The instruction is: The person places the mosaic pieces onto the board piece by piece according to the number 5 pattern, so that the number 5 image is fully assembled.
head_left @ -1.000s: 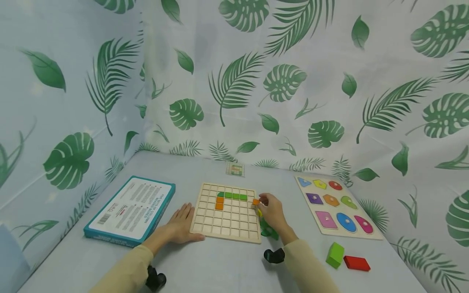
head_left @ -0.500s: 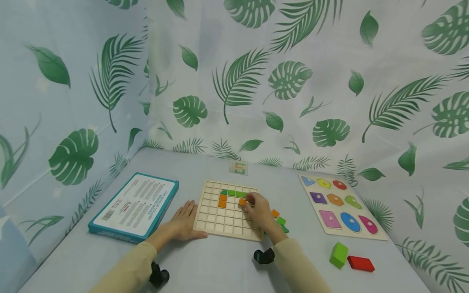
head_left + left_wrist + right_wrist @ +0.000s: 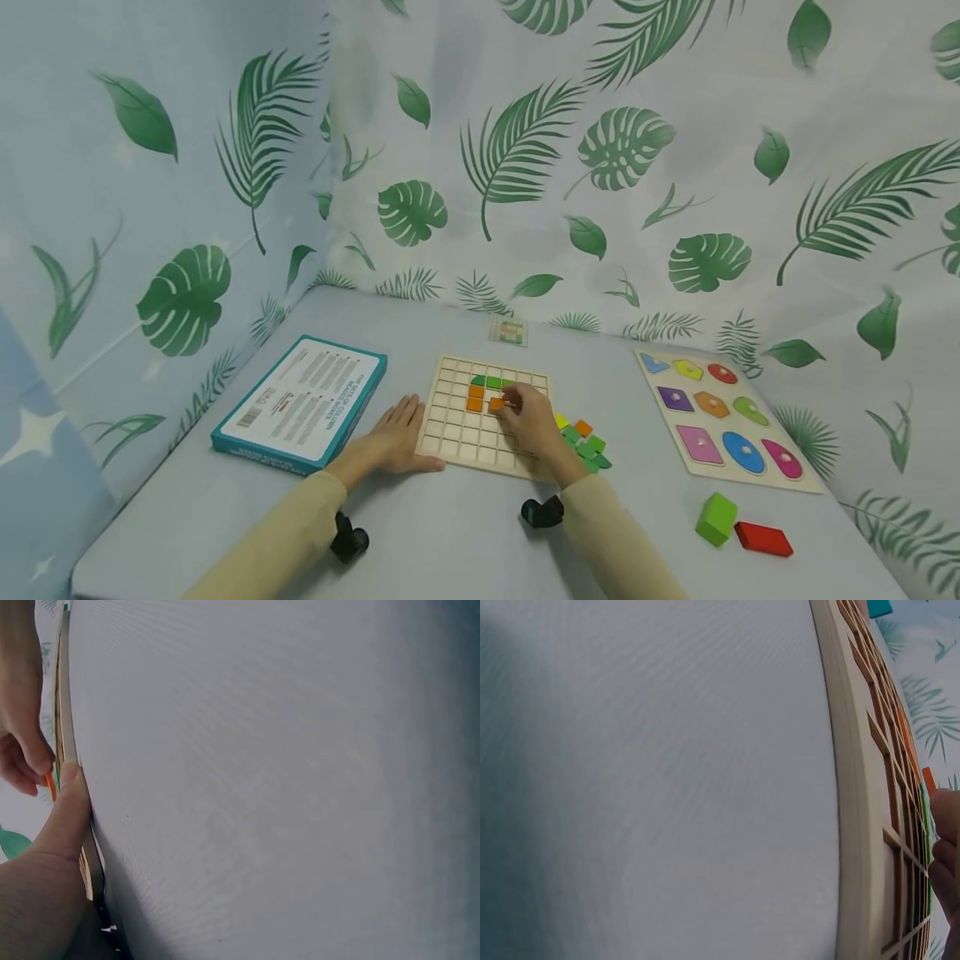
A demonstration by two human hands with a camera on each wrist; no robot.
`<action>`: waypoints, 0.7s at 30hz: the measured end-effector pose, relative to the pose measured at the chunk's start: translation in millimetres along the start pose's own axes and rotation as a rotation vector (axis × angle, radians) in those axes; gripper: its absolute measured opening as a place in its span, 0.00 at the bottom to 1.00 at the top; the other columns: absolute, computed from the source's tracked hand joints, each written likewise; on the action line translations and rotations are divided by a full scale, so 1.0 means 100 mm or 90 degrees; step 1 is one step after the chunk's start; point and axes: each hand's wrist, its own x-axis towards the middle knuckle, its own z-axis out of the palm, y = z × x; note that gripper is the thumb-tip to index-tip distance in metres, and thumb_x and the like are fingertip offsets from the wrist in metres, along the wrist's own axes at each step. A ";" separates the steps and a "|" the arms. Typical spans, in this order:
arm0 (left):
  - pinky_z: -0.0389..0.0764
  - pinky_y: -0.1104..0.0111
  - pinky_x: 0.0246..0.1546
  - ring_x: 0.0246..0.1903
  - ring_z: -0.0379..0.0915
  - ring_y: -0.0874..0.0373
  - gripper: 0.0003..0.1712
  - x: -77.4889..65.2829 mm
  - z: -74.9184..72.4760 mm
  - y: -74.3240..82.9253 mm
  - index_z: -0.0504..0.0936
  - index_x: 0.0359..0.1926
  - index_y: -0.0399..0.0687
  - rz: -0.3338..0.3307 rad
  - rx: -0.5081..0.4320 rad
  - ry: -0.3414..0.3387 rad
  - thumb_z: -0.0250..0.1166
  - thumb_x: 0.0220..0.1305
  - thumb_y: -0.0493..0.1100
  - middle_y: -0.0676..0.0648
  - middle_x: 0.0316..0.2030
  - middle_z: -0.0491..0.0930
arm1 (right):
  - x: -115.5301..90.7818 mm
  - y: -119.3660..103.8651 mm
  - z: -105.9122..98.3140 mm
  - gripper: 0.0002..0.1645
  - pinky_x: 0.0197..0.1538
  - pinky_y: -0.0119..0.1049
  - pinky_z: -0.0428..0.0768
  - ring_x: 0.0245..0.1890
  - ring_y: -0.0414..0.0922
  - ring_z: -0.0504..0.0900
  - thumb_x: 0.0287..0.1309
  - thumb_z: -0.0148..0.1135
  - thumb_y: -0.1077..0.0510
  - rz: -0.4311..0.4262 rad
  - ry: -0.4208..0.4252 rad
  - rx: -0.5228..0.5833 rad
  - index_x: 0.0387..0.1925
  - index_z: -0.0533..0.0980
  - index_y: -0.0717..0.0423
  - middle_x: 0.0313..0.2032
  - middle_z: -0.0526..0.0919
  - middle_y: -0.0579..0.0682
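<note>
A wooden grid board lies mid-table, with a row of green tiles and two orange tiles set in its cells. My right hand pinches another orange tile over the board, to the right of the lower orange tile. In the right wrist view that pinched tile stands tilted at the fingertips, above the grid. My left hand rests flat with spread fingers at the board's left edge, its thumb touching the front left corner. Part of the board is hidden under the right hand.
Loose green, yellow and orange tiles lie right of the board. A blue-edged box stands left, a shape puzzle board right. A green block and a red block lie front right; a pattern card lies behind.
My right hand has carried the orange tile leftward from the board's right edge to beside the lower orange tile. The left hand stays at the board. The head view has shifted.
</note>
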 end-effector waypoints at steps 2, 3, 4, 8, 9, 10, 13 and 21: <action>0.41 0.51 0.68 0.71 0.31 0.41 0.61 0.00 -0.02 0.02 0.46 0.71 0.29 -0.004 0.003 -0.003 0.59 0.56 0.70 0.32 0.71 0.40 | 0.02 0.00 0.00 0.16 0.43 0.37 0.79 0.41 0.46 0.79 0.55 0.64 0.67 0.004 -0.010 0.003 0.47 0.76 0.64 0.40 0.80 0.52; 0.41 0.52 0.68 0.71 0.31 0.41 0.61 0.00 -0.03 0.02 0.46 0.71 0.29 -0.007 0.003 -0.006 0.59 0.56 0.70 0.32 0.71 0.40 | 0.02 -0.01 0.00 0.16 0.44 0.37 0.79 0.41 0.46 0.79 0.55 0.64 0.66 0.008 -0.017 0.007 0.47 0.76 0.64 0.40 0.80 0.52; 0.41 0.52 0.68 0.71 0.31 0.41 0.60 0.00 -0.03 0.03 0.46 0.71 0.29 -0.009 0.002 -0.008 0.59 0.56 0.69 0.32 0.71 0.40 | 0.03 -0.01 0.00 0.16 0.44 0.37 0.79 0.42 0.46 0.80 0.55 0.64 0.66 0.007 -0.021 0.009 0.47 0.76 0.64 0.40 0.80 0.52; 0.39 0.52 0.68 0.71 0.30 0.41 0.60 -0.01 -0.05 0.04 0.45 0.71 0.29 -0.012 0.001 -0.017 0.59 0.57 0.69 0.32 0.71 0.38 | 0.03 -0.03 0.00 0.17 0.44 0.37 0.79 0.41 0.46 0.79 0.54 0.65 0.66 0.008 -0.029 0.012 0.47 0.76 0.63 0.40 0.80 0.52; 0.39 0.52 0.68 0.71 0.30 0.41 0.60 -0.01 -0.06 0.05 0.45 0.71 0.29 -0.011 -0.001 -0.016 0.59 0.57 0.69 0.32 0.71 0.38 | 0.03 -0.03 0.00 0.17 0.44 0.38 0.79 0.41 0.46 0.79 0.53 0.65 0.66 0.007 -0.028 0.009 0.47 0.76 0.63 0.39 0.80 0.52; 0.39 0.52 0.68 0.71 0.30 0.41 0.60 -0.01 -0.07 0.05 0.46 0.71 0.29 -0.010 -0.002 -0.015 0.59 0.57 0.68 0.32 0.71 0.39 | 0.03 -0.03 0.00 0.17 0.43 0.38 0.79 0.40 0.46 0.79 0.53 0.65 0.66 0.006 -0.028 0.006 0.46 0.76 0.63 0.39 0.80 0.52; 0.39 0.53 0.68 0.71 0.30 0.41 0.60 -0.02 -0.08 0.07 0.45 0.71 0.29 -0.007 -0.001 -0.015 0.59 0.57 0.68 0.32 0.71 0.39 | 0.03 -0.03 0.00 0.16 0.42 0.38 0.79 0.39 0.46 0.79 0.53 0.66 0.66 0.002 -0.027 -0.002 0.46 0.77 0.63 0.38 0.80 0.52; 0.40 0.51 0.68 0.71 0.31 0.40 0.60 -0.01 -0.04 0.04 0.46 0.70 0.28 -0.008 -0.003 -0.012 0.60 0.57 0.69 0.31 0.71 0.40 | 0.02 -0.01 0.03 0.17 0.44 0.37 0.79 0.41 0.45 0.79 0.53 0.66 0.66 0.013 -0.035 0.000 0.46 0.77 0.62 0.39 0.80 0.51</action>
